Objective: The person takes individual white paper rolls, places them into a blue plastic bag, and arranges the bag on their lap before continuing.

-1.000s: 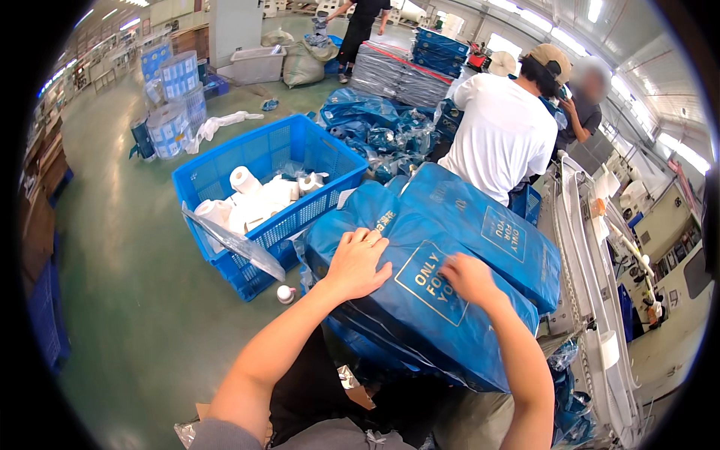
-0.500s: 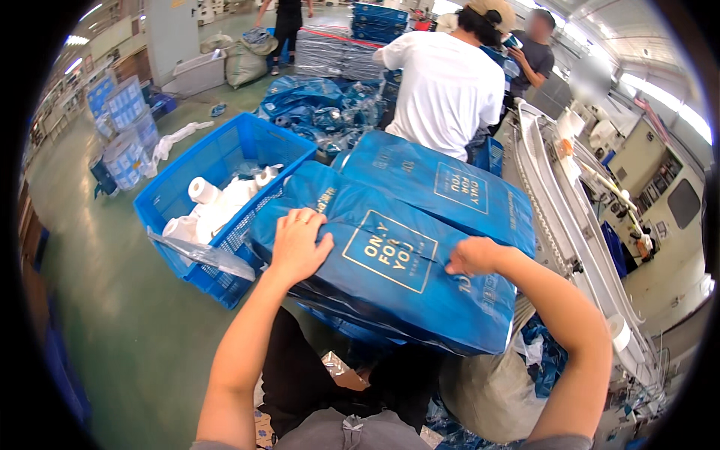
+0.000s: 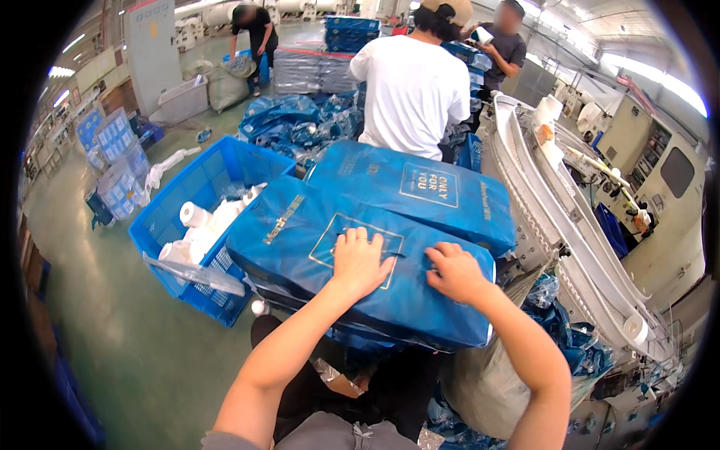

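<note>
In front of me lies a large blue plastic-wrapped pack [image 3: 281, 251] with gold printing, its top creased. My left hand [image 3: 360, 261] rests on the middle of its top, over the printed square, fingers stretched and thumb apart. My right hand [image 3: 456, 273] touches the same surface farther right, with its fingers bent and thumb apart. Neither hand is wrapped round anything. Directly behind, and touching it, is a second blue pack [image 3: 360, 166] of the same kind.
On the left stands a blue crate [image 3: 161, 202] holding white paper rolls [image 3: 196, 215]. A curved metal conveyor [image 3: 525, 180] runs along the right, above a pale sack [image 3: 480, 382]. A co-worker in a white shirt [image 3: 412, 90] is just ahead, beside heaped blue plastic bags [image 3: 277, 120].
My left hand has moved right across the pack, closer to my right hand. The right hand's fingers have loosened from a closed pose. The whole view has shifted somewhat.
</note>
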`<state>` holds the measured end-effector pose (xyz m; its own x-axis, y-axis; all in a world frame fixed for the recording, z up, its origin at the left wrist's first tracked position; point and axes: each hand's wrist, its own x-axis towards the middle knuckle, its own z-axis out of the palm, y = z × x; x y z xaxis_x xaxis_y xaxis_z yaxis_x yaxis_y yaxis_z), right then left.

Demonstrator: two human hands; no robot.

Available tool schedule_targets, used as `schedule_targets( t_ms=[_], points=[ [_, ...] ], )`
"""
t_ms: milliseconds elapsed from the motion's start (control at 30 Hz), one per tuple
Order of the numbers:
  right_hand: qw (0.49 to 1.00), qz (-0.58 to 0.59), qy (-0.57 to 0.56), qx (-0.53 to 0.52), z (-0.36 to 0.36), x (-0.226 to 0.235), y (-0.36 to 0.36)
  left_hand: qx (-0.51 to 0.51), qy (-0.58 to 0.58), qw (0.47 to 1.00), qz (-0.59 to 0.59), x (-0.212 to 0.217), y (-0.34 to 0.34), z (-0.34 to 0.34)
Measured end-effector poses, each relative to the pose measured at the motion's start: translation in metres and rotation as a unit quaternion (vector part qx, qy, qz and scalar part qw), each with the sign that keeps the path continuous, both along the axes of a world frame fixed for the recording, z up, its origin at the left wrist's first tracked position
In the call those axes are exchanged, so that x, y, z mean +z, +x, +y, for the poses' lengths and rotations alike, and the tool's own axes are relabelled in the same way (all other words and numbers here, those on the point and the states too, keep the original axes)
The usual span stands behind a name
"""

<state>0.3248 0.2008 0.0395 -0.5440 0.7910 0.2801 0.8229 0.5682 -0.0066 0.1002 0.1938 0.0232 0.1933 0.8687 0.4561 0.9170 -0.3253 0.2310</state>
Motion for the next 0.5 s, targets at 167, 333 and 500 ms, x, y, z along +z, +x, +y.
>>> schedule_targets(
  t_ms=[167, 333, 500],
  points=[
    [0.999, -0.031, -0.007, 0.007, 0.039, -0.005, -0.024, -0.046, 0.064, 0.997, -0.007, -0.005, -0.001, 0.002],
    [0.99, -0.073, -0.116, -0.034, 0.044, 0.006, -0.059, -0.102, 0.032, 0.994, -0.032, -0.013, 0.017, -0.005],
    [0.979, -0.132, -0.137, -0.078, 0.048, 0.011, -0.07, -0.08, 0.072, 0.993, -0.042, -0.019, 0.022, -0.008]
  ],
)
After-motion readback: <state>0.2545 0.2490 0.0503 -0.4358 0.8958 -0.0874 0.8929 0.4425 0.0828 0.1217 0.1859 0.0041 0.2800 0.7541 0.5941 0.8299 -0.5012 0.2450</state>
